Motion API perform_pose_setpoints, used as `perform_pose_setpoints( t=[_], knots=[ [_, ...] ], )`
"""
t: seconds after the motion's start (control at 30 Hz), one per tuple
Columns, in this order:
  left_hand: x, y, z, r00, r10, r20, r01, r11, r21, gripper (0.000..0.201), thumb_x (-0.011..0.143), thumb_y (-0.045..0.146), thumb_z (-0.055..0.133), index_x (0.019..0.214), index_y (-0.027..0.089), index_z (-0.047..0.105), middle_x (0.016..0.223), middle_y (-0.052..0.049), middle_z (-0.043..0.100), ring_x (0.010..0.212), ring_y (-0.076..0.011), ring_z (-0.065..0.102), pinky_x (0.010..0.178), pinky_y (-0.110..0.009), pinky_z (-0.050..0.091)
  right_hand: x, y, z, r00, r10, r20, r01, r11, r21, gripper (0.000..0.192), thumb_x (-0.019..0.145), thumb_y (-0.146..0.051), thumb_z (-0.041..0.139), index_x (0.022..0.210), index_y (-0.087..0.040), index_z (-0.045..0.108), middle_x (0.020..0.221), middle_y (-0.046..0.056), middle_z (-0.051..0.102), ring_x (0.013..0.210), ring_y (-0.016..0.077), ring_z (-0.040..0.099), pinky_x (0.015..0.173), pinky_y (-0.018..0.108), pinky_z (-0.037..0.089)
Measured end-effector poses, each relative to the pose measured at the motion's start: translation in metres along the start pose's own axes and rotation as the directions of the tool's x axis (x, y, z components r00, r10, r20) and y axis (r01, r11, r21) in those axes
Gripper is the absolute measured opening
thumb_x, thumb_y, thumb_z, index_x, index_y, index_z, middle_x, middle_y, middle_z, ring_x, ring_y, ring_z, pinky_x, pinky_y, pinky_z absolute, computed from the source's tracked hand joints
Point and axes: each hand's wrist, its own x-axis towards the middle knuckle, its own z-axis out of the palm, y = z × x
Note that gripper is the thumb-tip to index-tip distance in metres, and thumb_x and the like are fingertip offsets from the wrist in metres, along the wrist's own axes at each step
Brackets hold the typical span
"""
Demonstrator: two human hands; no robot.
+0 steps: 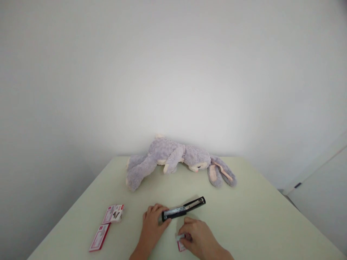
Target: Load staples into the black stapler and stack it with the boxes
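In the head view, the left hand (pixel 153 224) grips the left end of a black stapler (pixel 175 212), which lies opened out on the table (pixel 260 213). The right hand's (pixel 198 234) fingers pinch a small pale piece (pixel 180 237), mostly hidden, over a red-and-white box (pixel 181 246), largely covered. Boxes (pixel 99 237) lie at the left; their contents cannot be seen.
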Motion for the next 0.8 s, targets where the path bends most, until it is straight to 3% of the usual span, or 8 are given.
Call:
perform_pose_setpoints(
  t=[0.07, 0.23, 0.67, 0.8],
  knots=[
    [-0.004, 0.005, 0.002, 0.999, 0.03, 0.045, -0.029, 0.999, -0.019, 0.025, 0.082, 0.039, 0.073, 0.107, 0.035, 0.073, 0.112, 0.003, 0.071, 0.11, -0.0234, 0.058, 0.098, -0.039, 0.037, 0.007, 0.0, -0.002, 1.0, 0.019, -0.025, -0.019, 1.0, -0.021, 0.023, 0.082, -0.019, 0.066, 0.096, -0.031, 0.079, 0.089, -0.003, 0.069, 0.078, 0.0152, 0.064, 0.071, 0.022, 0.04],
    [-0.026, 0.011, 0.01, 0.992, 0.051, 0.114, -0.045, 0.998, -0.048, 0.03, 0.082, 0.05, 0.076, 0.109, 0.038, 0.071, 0.112, 0.003, 0.071, 0.108, -0.0232, 0.057, 0.097, -0.039, 0.034, 0.018, 0.003, -0.007, 1.0, 0.026, 0.002, -0.026, 0.998, -0.064, 0.016, 0.093, -0.026, 0.061, 0.098, -0.03, 0.076, 0.092, -0.003, 0.066, 0.08, 0.0133, 0.064, 0.071, 0.021, 0.039],
    [-0.031, 0.01, 0.012, 0.989, 0.042, 0.14, -0.035, 0.998, -0.054, 0.031, 0.081, 0.05, 0.076, 0.11, 0.038, 0.07, 0.113, 0.002, 0.069, 0.111, -0.025, 0.055, 0.098, -0.041, 0.032, 0.018, 0.003, 0.005, 0.998, -0.029, 0.053, 0.034, 0.994, -0.104, 0.018, 0.097, -0.026, 0.058, 0.099, -0.03, 0.075, 0.094, -0.002, 0.067, 0.086, 0.0143, 0.066, 0.074, 0.021, 0.039],
    [-0.03, 0.008, 0.012, 0.99, 0.044, 0.134, -0.037, 0.998, -0.056, 0.033, 0.081, 0.049, 0.076, 0.111, 0.038, 0.071, 0.114, 0.001, 0.069, 0.111, -0.0253, 0.056, 0.098, -0.041, 0.033, 0.014, 0.003, 0.003, 1.0, 0.029, 0.005, -0.028, 0.995, -0.098, 0.031, 0.087, -0.023, 0.067, 0.116, -0.032, 0.071, 0.096, -0.002, 0.07, 0.083, 0.016, 0.066, 0.074, 0.023, 0.039]
  ],
)
